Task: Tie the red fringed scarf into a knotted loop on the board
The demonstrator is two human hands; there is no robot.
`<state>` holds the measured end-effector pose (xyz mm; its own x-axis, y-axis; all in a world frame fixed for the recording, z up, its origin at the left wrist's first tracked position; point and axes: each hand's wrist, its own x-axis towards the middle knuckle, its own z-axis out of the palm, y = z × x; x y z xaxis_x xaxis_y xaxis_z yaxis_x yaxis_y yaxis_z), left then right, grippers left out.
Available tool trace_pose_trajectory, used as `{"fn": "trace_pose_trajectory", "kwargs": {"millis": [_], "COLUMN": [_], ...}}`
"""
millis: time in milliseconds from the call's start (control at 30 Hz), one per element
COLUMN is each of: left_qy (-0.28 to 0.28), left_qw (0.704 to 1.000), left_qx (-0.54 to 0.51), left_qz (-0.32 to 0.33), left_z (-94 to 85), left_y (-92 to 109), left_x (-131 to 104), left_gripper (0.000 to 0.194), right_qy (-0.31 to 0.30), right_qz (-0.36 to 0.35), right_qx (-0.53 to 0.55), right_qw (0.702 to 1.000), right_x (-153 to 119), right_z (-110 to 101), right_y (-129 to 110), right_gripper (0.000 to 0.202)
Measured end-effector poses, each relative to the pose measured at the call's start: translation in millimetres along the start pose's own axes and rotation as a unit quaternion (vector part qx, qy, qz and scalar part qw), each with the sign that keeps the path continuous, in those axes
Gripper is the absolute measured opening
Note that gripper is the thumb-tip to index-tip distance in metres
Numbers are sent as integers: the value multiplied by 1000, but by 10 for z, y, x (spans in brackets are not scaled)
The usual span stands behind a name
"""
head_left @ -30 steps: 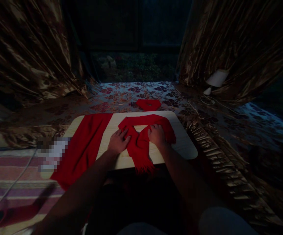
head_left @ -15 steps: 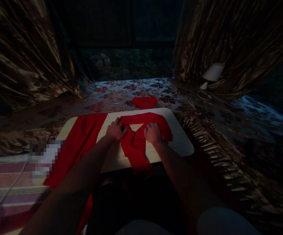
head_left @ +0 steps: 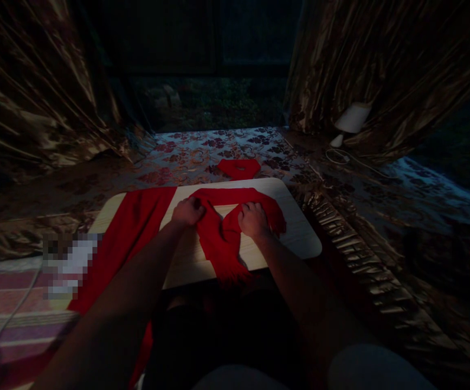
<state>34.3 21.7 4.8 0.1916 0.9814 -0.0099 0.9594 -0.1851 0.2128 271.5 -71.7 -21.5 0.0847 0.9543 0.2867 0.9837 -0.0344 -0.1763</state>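
A red fringed scarf [head_left: 222, 252] lies on a pale wooden board [head_left: 295, 238], bent into an arch at the top with its two ends crossing near the middle. Its fringe hangs at the board's near edge. My left hand [head_left: 188, 211] is closed on the scarf's upper left bend, fingers curled at the edge. On the right part of the loop, my right hand [head_left: 253, 218] grips the fabric with fingers bent over it; the fingertips are partly hidden. A second length of red cloth [head_left: 137, 227] lies across the board's left side and hangs off the front.
Beyond the board a folded red piece [head_left: 239, 168] rests on the patterned cover [head_left: 202, 149]. A small white lamp [head_left: 352, 119] with a cord stands at back right, before a curtain [head_left: 332, 65]. Striped cloth [head_left: 11, 303] spreads at lower left. The scene is dark.
My left hand has moved slightly left, and its fingers have curled in at the scarf's edge. The scarf's upper left bend has shifted left with it. My right hand stays almost in place.
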Motion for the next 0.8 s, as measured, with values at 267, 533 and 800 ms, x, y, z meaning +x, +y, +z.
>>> {"fn": "trace_pose_trajectory", "kwargs": {"millis": [267, 533, 800], "left_qy": [12, 123, 46], "left_qw": [998, 991, 987], "left_qx": [55, -10, 24], "left_qz": [26, 43, 152], "left_z": [98, 51, 64], "left_y": [-103, -101, 47], "left_x": [-35, -169, -162], "left_gripper": [58, 47, 74], "right_qy": [2, 3, 44], "right_qz": [-2, 12, 17], "right_qx": [-3, 3, 8], "right_qw": [1000, 1000, 999], "right_x": [0, 3, -33], "right_z": [6, 2, -52], "right_y": [-2, -11, -25], "right_gripper": [39, 29, 51]}}
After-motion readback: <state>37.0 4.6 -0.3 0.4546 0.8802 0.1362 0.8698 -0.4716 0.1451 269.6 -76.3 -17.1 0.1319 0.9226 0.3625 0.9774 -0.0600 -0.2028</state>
